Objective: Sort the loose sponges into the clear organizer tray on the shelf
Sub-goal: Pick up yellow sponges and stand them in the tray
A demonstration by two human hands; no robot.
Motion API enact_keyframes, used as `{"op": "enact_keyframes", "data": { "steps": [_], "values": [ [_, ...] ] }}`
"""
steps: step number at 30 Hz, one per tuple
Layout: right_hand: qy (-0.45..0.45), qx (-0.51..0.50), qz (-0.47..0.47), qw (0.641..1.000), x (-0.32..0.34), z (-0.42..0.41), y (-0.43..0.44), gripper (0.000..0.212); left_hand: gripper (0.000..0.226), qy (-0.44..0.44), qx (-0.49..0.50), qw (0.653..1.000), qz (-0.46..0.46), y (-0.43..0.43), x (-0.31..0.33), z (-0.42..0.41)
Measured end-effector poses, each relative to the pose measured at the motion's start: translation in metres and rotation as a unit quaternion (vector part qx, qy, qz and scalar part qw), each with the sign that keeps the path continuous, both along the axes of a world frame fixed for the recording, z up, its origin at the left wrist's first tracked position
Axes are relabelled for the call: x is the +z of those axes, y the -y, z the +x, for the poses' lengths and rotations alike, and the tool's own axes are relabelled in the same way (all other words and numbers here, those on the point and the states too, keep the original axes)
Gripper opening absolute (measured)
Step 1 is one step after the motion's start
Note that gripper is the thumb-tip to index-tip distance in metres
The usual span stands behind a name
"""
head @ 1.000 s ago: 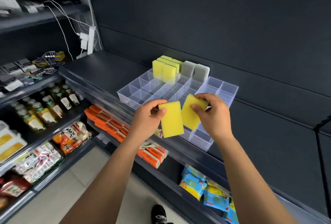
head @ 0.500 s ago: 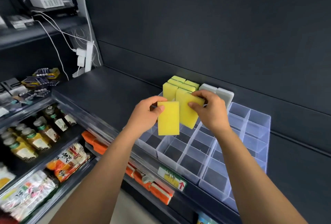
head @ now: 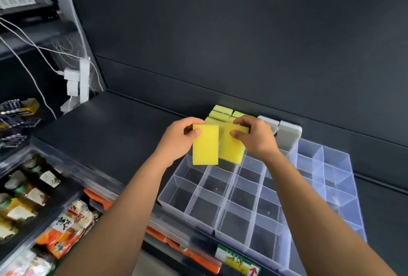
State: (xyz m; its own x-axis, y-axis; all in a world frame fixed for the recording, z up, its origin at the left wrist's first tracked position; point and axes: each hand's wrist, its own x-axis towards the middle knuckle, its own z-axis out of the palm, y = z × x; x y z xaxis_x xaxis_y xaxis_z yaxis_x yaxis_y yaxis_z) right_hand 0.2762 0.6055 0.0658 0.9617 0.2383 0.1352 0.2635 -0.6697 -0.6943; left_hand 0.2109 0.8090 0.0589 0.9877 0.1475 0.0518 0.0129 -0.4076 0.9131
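My left hand (head: 178, 141) pinches a yellow sponge (head: 205, 145) upright by its top left corner. Beside it, my right hand (head: 256, 136) pinches a second yellow sponge (head: 231, 146) by its top edge. Both sponges hang side by side just above the back left cells of the clear organizer tray (head: 220, 223) on the dark shelf. Behind my hands, several yellow sponges (head: 220, 112) stand in the tray's back row, partly hidden. Two grey sponges (head: 287, 132) stand to their right.
The dark shelf surface (head: 110, 127) stretches left of the tray, with the back wall close behind. A white power strip (head: 84, 81) with cables hangs at the far left. Below are shelves with bottles (head: 28, 187) and orange snack packs (head: 66, 229).
Both hands have carried their sponges forward, from the tray's near side to above its back left cells. My view has moved closer, so the tray looks larger and lower.
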Motion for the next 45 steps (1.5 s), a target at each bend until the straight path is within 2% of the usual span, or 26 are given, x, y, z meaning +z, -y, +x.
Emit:
{"op": "enact_keyframes", "data": {
  "steps": [5, 16, 26, 31, 35, 39, 43, 45],
  "values": [
    [0.007, -0.047, -0.034, 0.998, -0.002, 0.013, -0.009, 0.028, 0.03, -0.001, -0.037, 0.999, -0.011, -0.013, 0.004, 0.025],
    [0.122, -0.11, -0.06, 0.985, -0.017, 0.007, -0.015, 0.034, 0.032, 0.029, -0.071, 0.997, 0.001, -0.016, 0.004, 0.055],
    [0.189, -0.043, -0.1, 0.976, -0.022, -0.005, -0.009, 0.029, 0.033, 0.068, -0.072, 0.995, 0.009, -0.01, 0.001, 0.06],
    [0.211, -0.073, -0.118, 0.967, -0.023, -0.007, -0.012, 0.025, 0.033, 0.082, -0.078, 0.993, 0.014, -0.007, -0.003, 0.063],
    [0.226, -0.055, -0.134, 0.963, -0.024, -0.008, -0.017, 0.024, 0.034, 0.092, -0.084, 0.992, 0.02, -0.006, -0.005, 0.065],
    [0.215, -0.038, -0.134, 0.967, -0.024, -0.005, -0.014, 0.026, 0.035, 0.097, -0.087, 0.991, 0.026, -0.007, -0.008, 0.067],
    [0.218, -0.078, -0.115, 0.966, -0.025, -0.004, -0.014, 0.024, 0.036, 0.104, -0.087, 0.99, 0.034, -0.007, -0.011, 0.067],
    [0.218, -0.066, -0.116, 0.967, -0.026, -0.006, -0.017, 0.024, 0.036, 0.107, -0.086, 0.99, 0.04, -0.007, -0.012, 0.067]
  ]
}}
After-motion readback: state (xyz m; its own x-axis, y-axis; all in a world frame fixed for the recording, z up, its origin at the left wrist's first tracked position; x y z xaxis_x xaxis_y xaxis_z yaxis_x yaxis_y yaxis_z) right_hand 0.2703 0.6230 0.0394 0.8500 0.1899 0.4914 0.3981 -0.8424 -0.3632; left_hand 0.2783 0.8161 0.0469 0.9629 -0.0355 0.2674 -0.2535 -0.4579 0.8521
